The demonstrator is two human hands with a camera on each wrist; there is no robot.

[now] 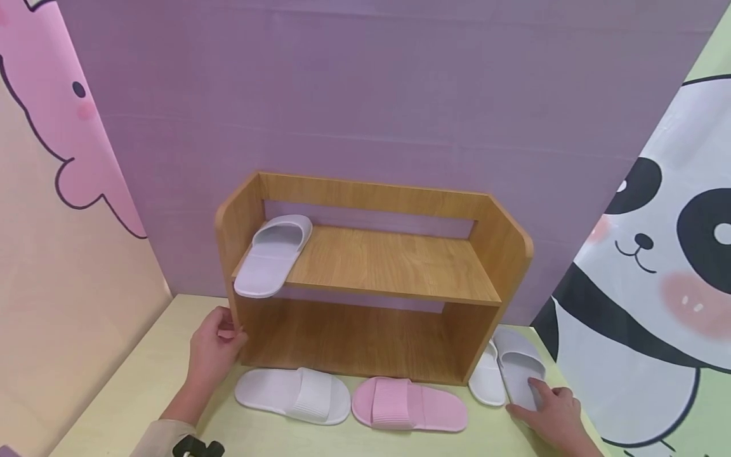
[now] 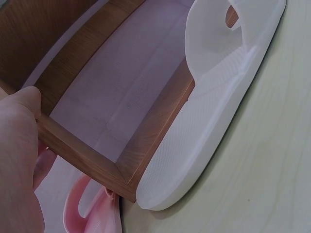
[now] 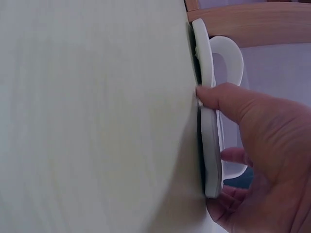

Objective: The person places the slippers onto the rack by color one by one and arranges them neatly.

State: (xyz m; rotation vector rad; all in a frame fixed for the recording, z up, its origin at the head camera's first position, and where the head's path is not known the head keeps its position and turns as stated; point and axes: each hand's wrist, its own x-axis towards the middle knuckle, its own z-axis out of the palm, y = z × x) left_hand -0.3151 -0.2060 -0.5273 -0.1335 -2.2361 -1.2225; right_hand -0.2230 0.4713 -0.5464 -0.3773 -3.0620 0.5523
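A two-tier wooden shoe rack (image 1: 371, 263) stands on the table. My left hand (image 1: 214, 346) pinches the front edge of its left side panel, thumb (image 2: 30, 99) on the inner side. On the top shelf's left end lies a pale lilac slipper (image 1: 268, 257), heel jutting past the front edge. My right hand (image 1: 551, 412) grips a grey slipper (image 1: 516, 371) near its heel, thumb on one side and fingers on the other. That slipper lies right of the rack beside a white slipper (image 1: 487, 381), which the rack's right panel partly hides.
In front of the rack lie a white ribbed-strap slipper (image 1: 274, 390) and a pink slipper (image 1: 440, 409), straps facing each other. Another pink slipper (image 2: 92, 213) shows outside the left panel. A purple backdrop (image 1: 365, 95) and a panda-printed panel (image 1: 639, 381) enclose the table.
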